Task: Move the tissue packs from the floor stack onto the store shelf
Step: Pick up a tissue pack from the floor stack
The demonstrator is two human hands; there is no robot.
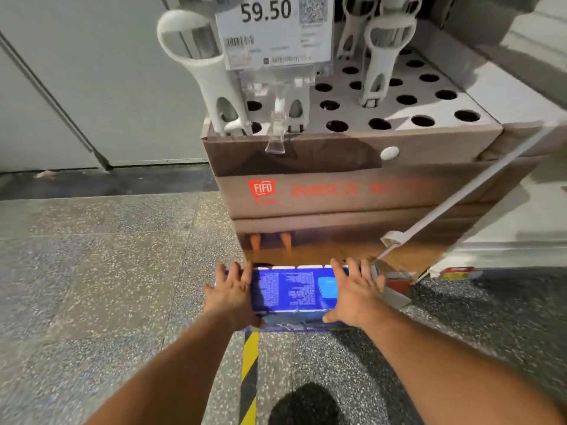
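Observation:
A blue tissue pack (291, 291) with white print lies on top of a low floor stack; another blue pack (294, 325) shows beneath it. My left hand (233, 291) grips the top pack's left end, fingers curled over its far edge. My right hand (352, 294) grips its right end, fingers spread over the top and thumb at the near edge. The stack sits right in front of a cardboard display's base.
A brown cardboard display (352, 191) marked FIFO stands just behind the stack, with white tools (208, 72) in its perforated top and a 59.50 price tag (273, 32). A yellow-black floor stripe (250, 372) runs toward me. A white shelf edge (521, 96) lies to the right.

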